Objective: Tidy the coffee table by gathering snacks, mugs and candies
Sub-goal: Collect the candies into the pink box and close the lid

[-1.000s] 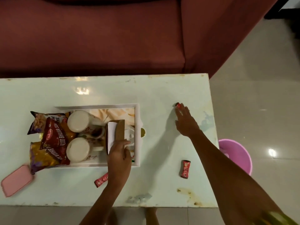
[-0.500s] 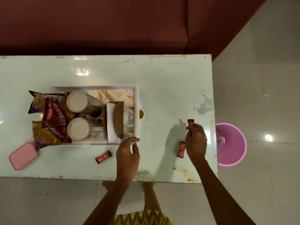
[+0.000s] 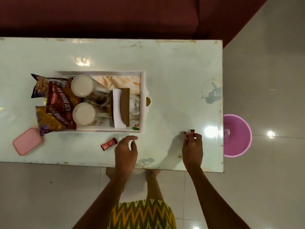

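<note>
Two candies pinched, one left on the table

My right hand [image 3: 192,147] was closed on two small red candy wrappers [image 3: 189,133] at my fingertips — a thin pinch, so I judged one could slip out and skid toward the table edge above the pink bin [image 3: 237,135]. My left hand [image 3: 126,152] hung open and empty, fingers curled, just right of the last red candy [image 3: 109,144] lying on the coffee table [image 3: 173,76] — near the front wall of the white tray [image 3: 142,103] holding the mugs [image 3: 82,100] and snack packets [image 3: 56,103].
</note>
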